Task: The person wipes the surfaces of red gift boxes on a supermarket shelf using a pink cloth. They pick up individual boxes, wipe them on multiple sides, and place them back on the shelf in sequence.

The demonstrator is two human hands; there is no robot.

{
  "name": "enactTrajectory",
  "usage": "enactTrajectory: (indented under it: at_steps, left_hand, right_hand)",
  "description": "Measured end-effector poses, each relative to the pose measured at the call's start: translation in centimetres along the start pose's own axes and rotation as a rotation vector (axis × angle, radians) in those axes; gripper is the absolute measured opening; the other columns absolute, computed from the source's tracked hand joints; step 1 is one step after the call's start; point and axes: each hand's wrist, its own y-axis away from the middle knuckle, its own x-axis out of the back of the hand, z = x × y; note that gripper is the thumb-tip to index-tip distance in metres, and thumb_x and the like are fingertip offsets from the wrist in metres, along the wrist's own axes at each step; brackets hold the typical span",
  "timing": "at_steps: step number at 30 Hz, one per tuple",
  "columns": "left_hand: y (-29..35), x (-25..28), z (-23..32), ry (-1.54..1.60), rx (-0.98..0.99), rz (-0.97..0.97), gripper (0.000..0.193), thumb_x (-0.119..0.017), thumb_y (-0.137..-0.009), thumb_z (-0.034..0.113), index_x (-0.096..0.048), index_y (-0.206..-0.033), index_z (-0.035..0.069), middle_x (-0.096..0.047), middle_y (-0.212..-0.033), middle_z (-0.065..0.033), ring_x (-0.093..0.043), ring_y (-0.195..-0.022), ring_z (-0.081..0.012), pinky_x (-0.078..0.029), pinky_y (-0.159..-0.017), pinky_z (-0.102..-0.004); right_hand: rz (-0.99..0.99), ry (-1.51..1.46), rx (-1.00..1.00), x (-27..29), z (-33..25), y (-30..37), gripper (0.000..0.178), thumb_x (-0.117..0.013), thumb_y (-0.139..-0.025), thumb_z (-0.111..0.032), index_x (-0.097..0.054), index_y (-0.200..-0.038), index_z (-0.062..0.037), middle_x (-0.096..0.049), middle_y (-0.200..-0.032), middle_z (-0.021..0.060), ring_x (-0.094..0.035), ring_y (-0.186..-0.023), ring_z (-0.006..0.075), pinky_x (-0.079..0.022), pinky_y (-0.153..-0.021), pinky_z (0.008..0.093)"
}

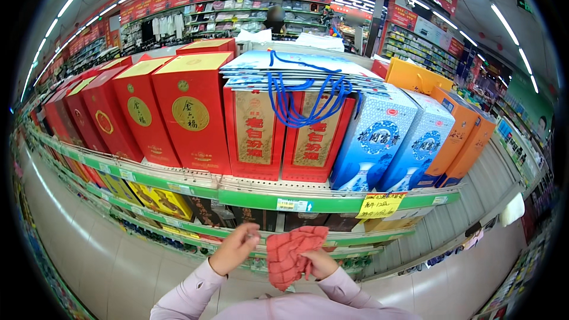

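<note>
A red checked cloth (291, 255) hangs bunched in my right hand (320, 263), whose fingers are closed on its right side and partly hidden by its folds. To the left of the cloth, my left hand (236, 249) is raised, loosely bent and apart from it, with nothing visible in its fingers. Both hands are in front of the shelf, lower than its green front edge (267, 201). Above them stand tall red boxes with gold panels (256, 136). A stack of flat blue-and-white paper bags (308, 62) with blue cord handles lies on top.
Red boxes with round gold labels (189, 112) line the shelf leftward. Blue boxes (373, 139) and orange boxes (456, 142) stand to the right. A yellow paper sign (380, 205) hangs from the edge. Yellow boxes (160, 200) fill a lower shelf. A person (274, 21) is far off.
</note>
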Motion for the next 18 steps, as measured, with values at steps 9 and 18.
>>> enactTrajectory:
  at_steps: [9,18]
  left_hand:
    - [-9.5,-0.2,16.0,-0.979,-1.086,0.389,0.055,-0.076,-0.074,0.002,-0.056,-0.126,0.007,-0.058,-0.135,-0.0165,-0.054,-0.125,-0.0388,-0.039,-0.109,-0.0561]
    - [-19.5,-3.1,27.1,-1.421,-1.176,0.629,0.065,-0.08,-0.074,0.016,-0.054,-0.132,0.004,-0.056,-0.139,-0.0184,-0.051,-0.132,-0.0406,-0.041,-0.11,-0.0538]
  right_hand:
    - [-0.091,-0.038,0.406,2.4,-6.5,1.4,0.046,-0.073,-0.09,-0.013,-0.057,-0.131,-0.0005,-0.065,-0.128,0.0104,-0.063,-0.116,0.0218,-0.05,-0.103,0.0374]
    - [-0.153,-0.109,0.306,6.6,-7.5,1.4,0.043,-0.073,-0.092,-0.012,-0.058,-0.131,-0.0037,-0.064,-0.13,0.009,-0.062,-0.12,0.0232,-0.05,-0.105,0.0406]
